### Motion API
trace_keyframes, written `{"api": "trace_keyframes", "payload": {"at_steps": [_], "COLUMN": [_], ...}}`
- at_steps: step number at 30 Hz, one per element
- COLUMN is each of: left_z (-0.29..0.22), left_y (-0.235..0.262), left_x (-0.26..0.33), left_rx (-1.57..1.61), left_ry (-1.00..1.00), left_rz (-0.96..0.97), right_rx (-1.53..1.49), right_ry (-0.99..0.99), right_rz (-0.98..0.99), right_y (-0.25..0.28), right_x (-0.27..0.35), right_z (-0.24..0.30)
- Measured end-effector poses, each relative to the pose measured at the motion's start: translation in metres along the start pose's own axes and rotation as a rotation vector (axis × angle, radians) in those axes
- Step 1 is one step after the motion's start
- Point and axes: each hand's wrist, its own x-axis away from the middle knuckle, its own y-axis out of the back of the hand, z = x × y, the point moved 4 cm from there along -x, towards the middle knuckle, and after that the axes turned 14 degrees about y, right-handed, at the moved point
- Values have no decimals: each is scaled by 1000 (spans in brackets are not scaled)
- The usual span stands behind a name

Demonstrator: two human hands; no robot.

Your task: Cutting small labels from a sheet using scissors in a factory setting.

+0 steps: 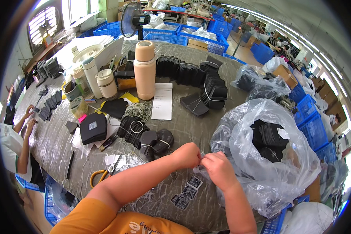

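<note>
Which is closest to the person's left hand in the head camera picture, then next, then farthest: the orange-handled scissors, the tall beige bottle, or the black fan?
From the left hand:
1. Orange-handled scissors, on the table to its left.
2. Tall beige bottle, standing mid-table beyond it.
3. Black fan, at the far table edge.

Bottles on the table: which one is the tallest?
The peach bottle in the middle, with a matching peach cap. It rises above the white bottle with the grey-blue cap and the short cream bottle to its left.

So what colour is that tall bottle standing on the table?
The tall bottle is a pale peach-beige, with a slightly darker tan lid; the head view shows it clearly.
</note>
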Motion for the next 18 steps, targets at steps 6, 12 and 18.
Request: {"api": "trace_keyframes", "payload": {"at_steps": [6,12,18], "left_z": [-9,-8,-2], "left_y": [-9,-13,-17], "left_x": [-18,-18,-18], "left_rx": [-200,-241,-105], "left_ry": [-71,-80,-38], "left_rz": [55,164,170], "right_rx": [-89,-219,-248], "right_ry": [-25,-391,-755], "right_rz": [-70,-238,-228], "right_y": [5,32,-10], "right_x": [6,30,96], "right_z": [-7,-5,18]}}
